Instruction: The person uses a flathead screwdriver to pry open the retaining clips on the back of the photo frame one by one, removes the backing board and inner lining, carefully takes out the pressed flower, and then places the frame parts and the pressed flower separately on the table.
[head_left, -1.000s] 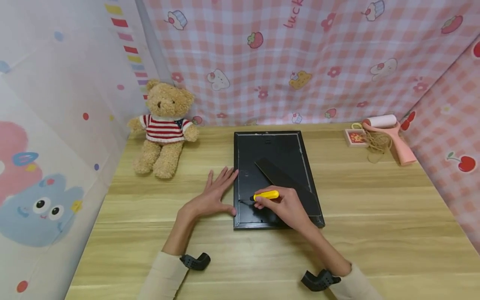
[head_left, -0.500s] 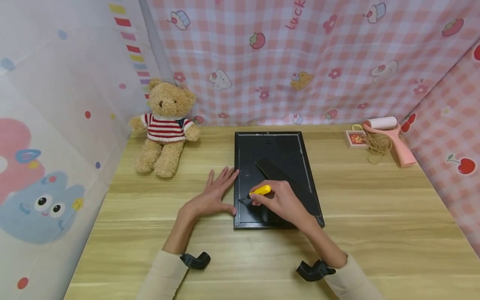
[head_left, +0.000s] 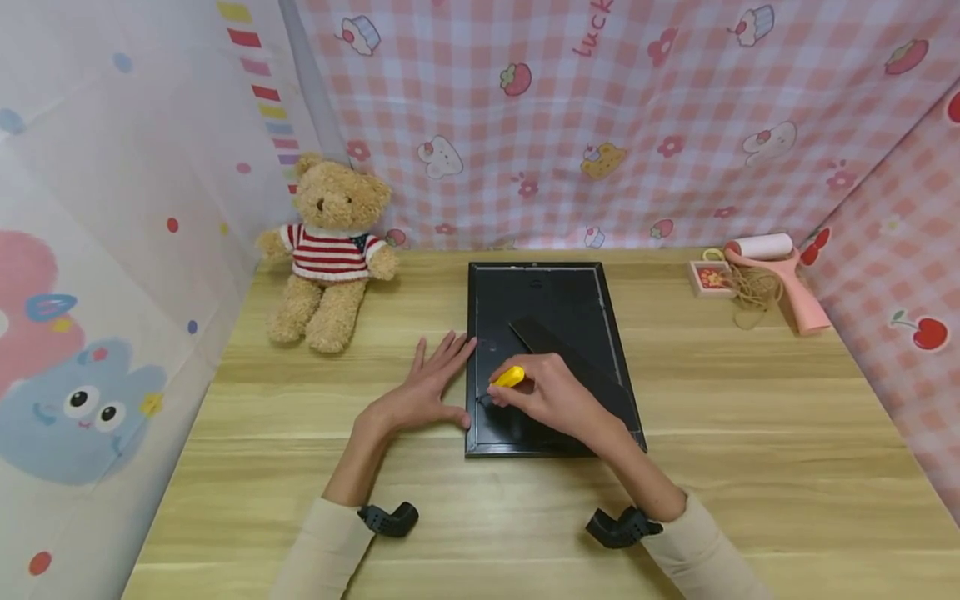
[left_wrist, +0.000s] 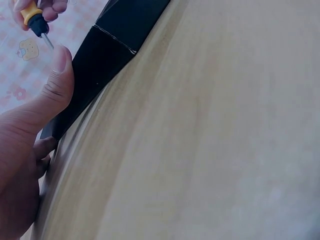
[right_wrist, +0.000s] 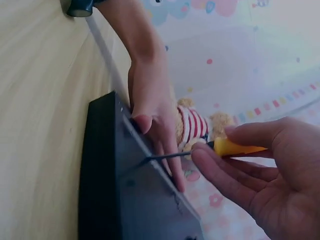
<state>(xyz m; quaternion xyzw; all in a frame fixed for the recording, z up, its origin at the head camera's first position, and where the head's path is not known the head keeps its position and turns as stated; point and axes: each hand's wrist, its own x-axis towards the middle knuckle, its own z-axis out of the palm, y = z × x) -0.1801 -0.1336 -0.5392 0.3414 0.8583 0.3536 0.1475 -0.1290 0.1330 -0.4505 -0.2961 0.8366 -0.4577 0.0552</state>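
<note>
A black picture frame (head_left: 540, 296) lies face down on the table, its backing and slanted stand leg (head_left: 577, 358) uppermost. My left hand (head_left: 423, 396) has its fingers spread, with fingertips and thumb resting against the frame's left edge. Between thumb and fingers, my right hand (head_left: 551, 400) pinches a screwdriver (head_left: 510, 377) by its yellow handle. In the right wrist view the thin shaft of the screwdriver (right_wrist: 172, 155) reaches the inner border of the frame (right_wrist: 100, 165), close to my left hand (right_wrist: 152, 100). What exactly the tip touches is too small to tell.
A teddy bear (head_left: 335, 250) in a striped sweater sits at the back left. At the back right are a pink-handled slingshot-shaped tool (head_left: 806, 300), a white roll (head_left: 763, 245), a small box (head_left: 711, 279) and a bundle of twine (head_left: 756, 286). Patterned cloth walls surround the wooden table (head_left: 765, 433).
My right hand has shifted left, and the screwdriver's handle has moved left and tipped up from a flatter slant. The left hand keeps its place on the frame.
</note>
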